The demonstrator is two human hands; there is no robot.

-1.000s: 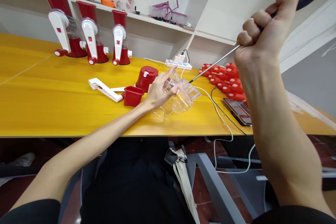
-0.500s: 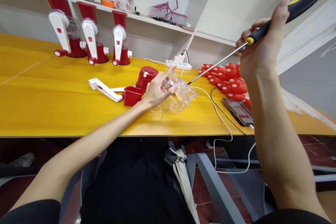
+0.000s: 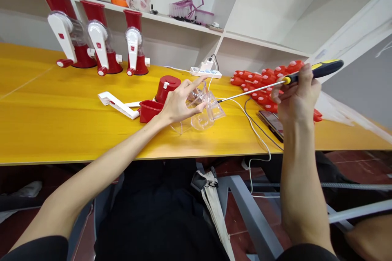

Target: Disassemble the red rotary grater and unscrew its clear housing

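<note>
My left hand (image 3: 180, 104) grips a clear plastic housing (image 3: 203, 120) just above the yellow table, thumb and fingers around its left side. In my right hand (image 3: 298, 94) is a long screwdriver (image 3: 326, 68) with a black and yellow handle. Its shaft slants down to the left, and the tip meets the right side of the clear housing. Whether a screw sits under the tip is too small to tell. Close to my left wrist stand a red hopper (image 3: 150, 111) and a red base (image 3: 168, 88). Left of them lies a white crank handle (image 3: 118, 105).
Three assembled red-and-white rotary graters (image 3: 134, 45) stand at the back left. A power strip (image 3: 206, 72), white cable (image 3: 254, 124), phone (image 3: 271, 123) and pile of red handles (image 3: 260, 85) lie on the table (image 3: 61, 130). White shelves (image 3: 171, 19) rise behind.
My right hand has lowered and moved slightly left, bringing the screwdriver to a flatter angle with its tip still at the clear housing. My left hand keeps its hold.
</note>
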